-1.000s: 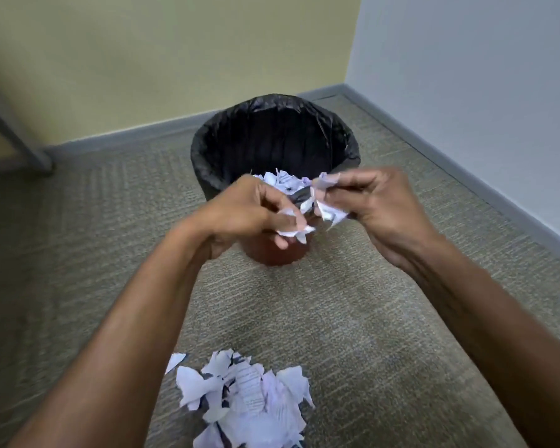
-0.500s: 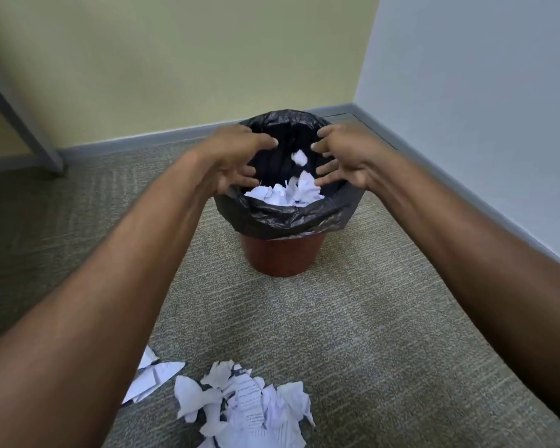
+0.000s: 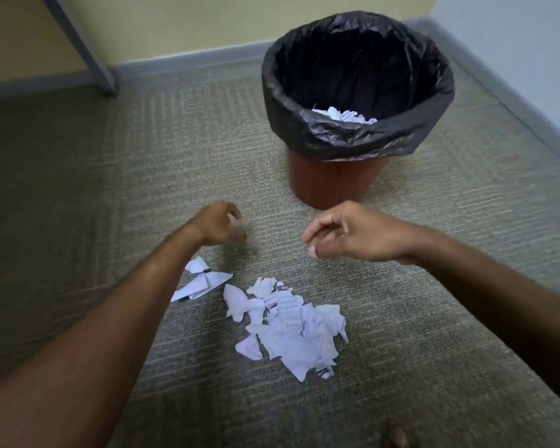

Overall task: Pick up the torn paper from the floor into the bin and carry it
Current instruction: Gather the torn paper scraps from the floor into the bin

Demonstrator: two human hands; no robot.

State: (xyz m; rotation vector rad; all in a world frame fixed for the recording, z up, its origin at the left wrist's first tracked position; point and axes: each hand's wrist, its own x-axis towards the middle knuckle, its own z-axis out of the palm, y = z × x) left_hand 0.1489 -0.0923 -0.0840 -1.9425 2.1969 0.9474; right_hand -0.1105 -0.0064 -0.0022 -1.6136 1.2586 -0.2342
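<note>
A pile of torn white paper (image 3: 291, 328) lies on the carpet in front of me, with a smaller folded scrap (image 3: 204, 281) just left of it. The brown bin (image 3: 333, 179) with a black liner (image 3: 356, 137) stands beyond, upper right, and holds white paper scraps (image 3: 343, 114) at its bottom. My left hand (image 3: 219, 224) hovers above the carpet, fingers loosely curled and holding nothing. My right hand (image 3: 349, 234) hangs level with it, in front of the bin's base, fingers apart and holding nothing. Both hands are above and beyond the pile, not touching it.
A grey table leg (image 3: 78, 43) slants down to the carpet at the upper left. Yellow wall with grey baseboard (image 3: 191, 56) runs behind the bin; a pale wall and its baseboard (image 3: 514, 88) close the right side. The bin stands near that corner.
The paper held in both hands dropped into the bin. Both hands then pulled back from the bin's rim and came down toward the pile on the carpet, holding nothing.
</note>
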